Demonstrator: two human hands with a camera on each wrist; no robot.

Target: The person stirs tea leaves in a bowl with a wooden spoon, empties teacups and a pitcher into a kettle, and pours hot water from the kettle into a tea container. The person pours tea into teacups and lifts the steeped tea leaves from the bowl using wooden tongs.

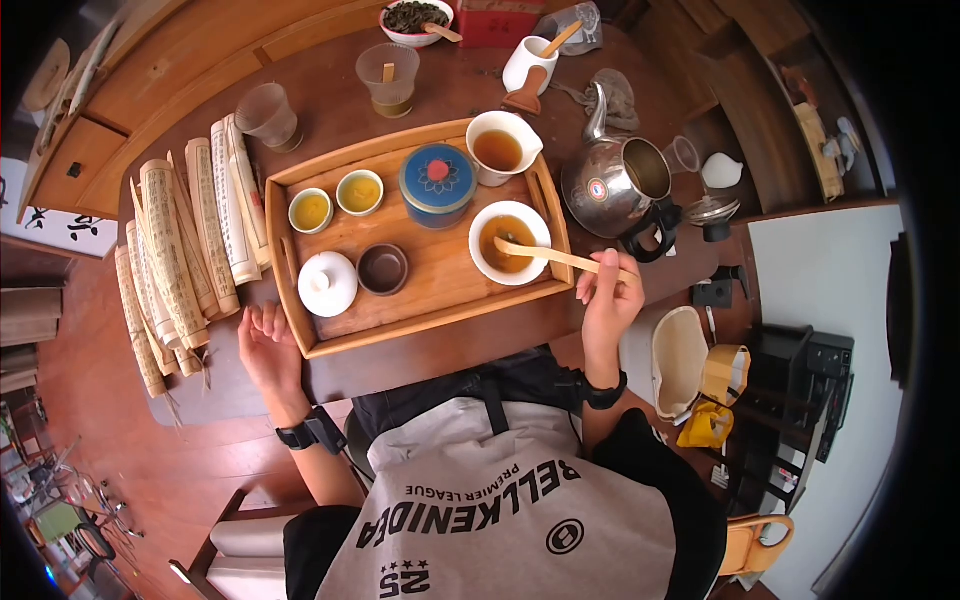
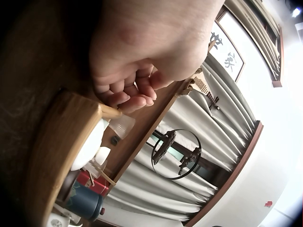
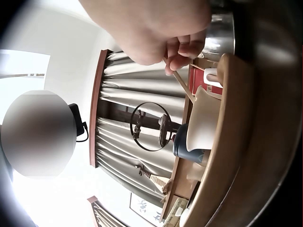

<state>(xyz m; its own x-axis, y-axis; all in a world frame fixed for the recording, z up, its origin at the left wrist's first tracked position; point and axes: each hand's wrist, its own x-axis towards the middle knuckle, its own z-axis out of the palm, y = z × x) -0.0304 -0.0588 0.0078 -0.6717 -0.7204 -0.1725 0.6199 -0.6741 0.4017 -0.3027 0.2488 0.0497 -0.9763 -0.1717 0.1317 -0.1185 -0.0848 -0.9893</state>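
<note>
My right hand [image 1: 610, 305] pinches the handle of a wooden spoon [image 1: 560, 258] between thumb and fingers. The spoon's head dips into amber tea in a white bowl [image 1: 512, 279] at the right front of a wooden tray [image 1: 430, 285]. In the right wrist view the spoon [image 3: 182, 85] slants over the bowl's rim. Loosely curled, my left hand [image 1: 270, 350] holds nothing beside the tray's left front corner. Nearest to it on the tray are a white lid [image 1: 328, 285] and a small dark cup [image 1: 384, 270].
On the tray also stand two small cups of yellow tea [image 1: 311, 211], a blue canister [image 1: 437, 185] and a white pitcher [image 1: 500, 150]. A steel kettle [image 1: 605, 190] stands close at the right. Rolled scrolls [image 1: 170, 250] lie at the left; glass cups [image 1: 388, 80] stand behind.
</note>
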